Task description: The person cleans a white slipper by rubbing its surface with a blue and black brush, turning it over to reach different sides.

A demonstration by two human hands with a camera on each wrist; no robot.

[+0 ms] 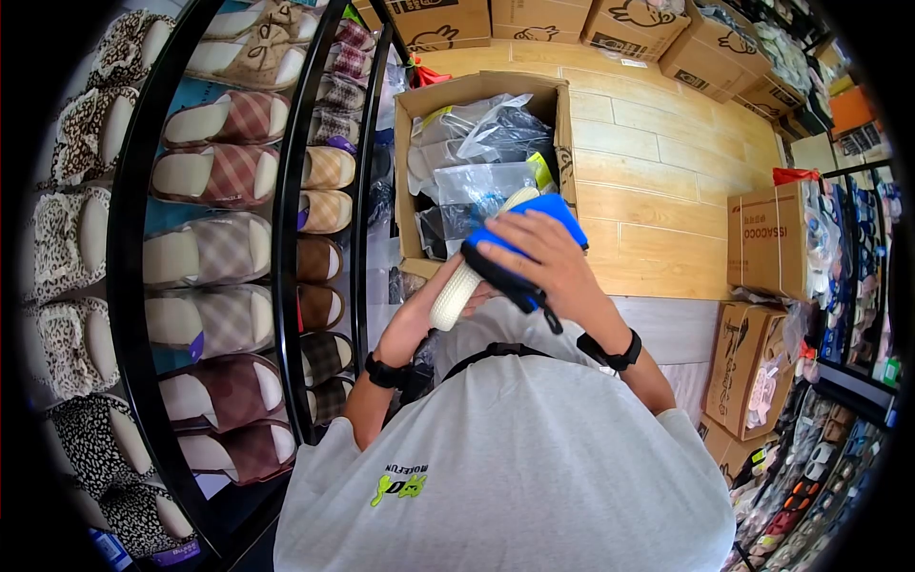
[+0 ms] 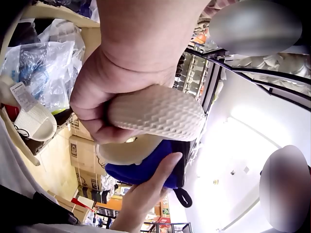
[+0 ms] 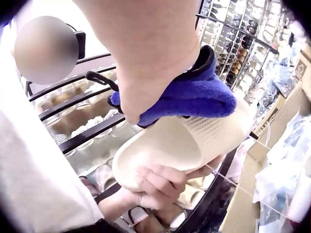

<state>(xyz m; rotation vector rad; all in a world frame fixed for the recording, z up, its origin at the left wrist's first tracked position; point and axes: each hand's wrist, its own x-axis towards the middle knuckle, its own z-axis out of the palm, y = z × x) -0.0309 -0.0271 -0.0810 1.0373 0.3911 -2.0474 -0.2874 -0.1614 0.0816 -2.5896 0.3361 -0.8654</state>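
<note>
Left hand [image 2: 99, 99] grips cream slipper [image 1: 456, 297] by its edge, near open box's [image 1: 404, 181] near edge. Right hand [image 1: 545, 259] holds blue cloth [image 1: 560, 212] against slipper. Open floor [image 1: 658, 191] right of box.

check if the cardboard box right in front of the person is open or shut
Open: the head view looks down into the cardboard box, where plastic-wrapped items show inside.

Slipper-filled black racks [image 1: 284, 238] and cardboard boxes [image 1: 538, 19] surround a light wood-look floor [image 1: 658, 162].
</note>
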